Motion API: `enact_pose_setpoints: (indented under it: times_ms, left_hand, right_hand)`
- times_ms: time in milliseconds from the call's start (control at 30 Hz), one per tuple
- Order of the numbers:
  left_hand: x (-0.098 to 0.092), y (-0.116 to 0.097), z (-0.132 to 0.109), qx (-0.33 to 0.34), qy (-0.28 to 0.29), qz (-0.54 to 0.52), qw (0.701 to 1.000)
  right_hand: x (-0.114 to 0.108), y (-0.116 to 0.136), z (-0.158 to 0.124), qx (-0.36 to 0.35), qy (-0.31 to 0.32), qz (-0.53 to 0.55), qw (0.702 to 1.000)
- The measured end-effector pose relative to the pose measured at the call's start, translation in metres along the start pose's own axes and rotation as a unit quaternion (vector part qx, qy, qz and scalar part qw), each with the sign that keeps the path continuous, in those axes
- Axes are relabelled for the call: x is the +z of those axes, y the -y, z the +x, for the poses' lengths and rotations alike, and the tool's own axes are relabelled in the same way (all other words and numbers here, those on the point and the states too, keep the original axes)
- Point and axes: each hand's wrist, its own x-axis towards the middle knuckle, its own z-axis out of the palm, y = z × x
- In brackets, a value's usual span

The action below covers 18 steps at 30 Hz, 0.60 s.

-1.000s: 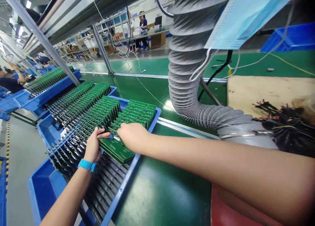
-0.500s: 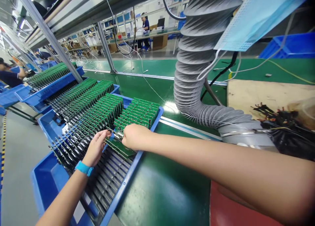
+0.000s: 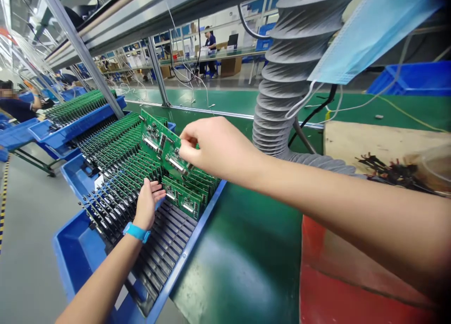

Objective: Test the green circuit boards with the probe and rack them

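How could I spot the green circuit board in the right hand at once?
Start at the thick grey ribbed hose, then look left to the bare right hand. It pinches a green rectangular circuit board by its edge. Unlike the green circuit boards standing in the blue plastic tray, this one is raised above them.

Boards (image 3: 183,198) stand in a rack (image 3: 172,234) inside a bin (image 3: 183,258), left of the surface (image 3: 229,263). Behind and to their right, a hose (image 3: 285,79) rises; right of it a mask (image 3: 369,37) hangs above a panel (image 3: 340,136) bearing wires (image 3: 382,171).
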Motion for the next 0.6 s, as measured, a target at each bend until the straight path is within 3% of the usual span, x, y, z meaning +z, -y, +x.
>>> enact_pose_setpoints:
  times_ms: [100, 200, 300, 400, 500, 600]
  left_hand:
    - [-0.014, -0.012, -0.005, -0.018, 0.043, -0.005, 0.999]
    - [-0.03, -0.02, -0.004, 0.002, 0.053, 0.022, 0.998]
    - [-0.035, -0.017, 0.0, 0.054, 0.039, 0.066, 0.996]
    - [-0.027, -0.004, 0.001, 0.079, 0.067, 0.107, 0.989]
    - [-0.017, 0.01, 0.001, 0.082, 0.093, 0.151, 0.981]
    - [-0.013, 0.016, 0.003, 0.088, 0.104, 0.196, 0.971]
  right_hand:
    - [0.011, 0.011, -0.016, 0.017, 0.085, -0.005, 0.996]
    - [0.043, 0.02, -0.037, 0.038, 0.171, -0.037, 0.984]
    - [0.078, 0.024, -0.053, 0.045, 0.208, -0.058, 0.975]
    - [0.102, 0.028, -0.063, 0.045, 0.213, -0.078, 0.973]
    - [0.101, 0.039, -0.068, 0.043, 0.183, -0.093, 0.978]
    - [0.068, 0.045, -0.085, 0.062, 0.131, -0.106, 0.984]
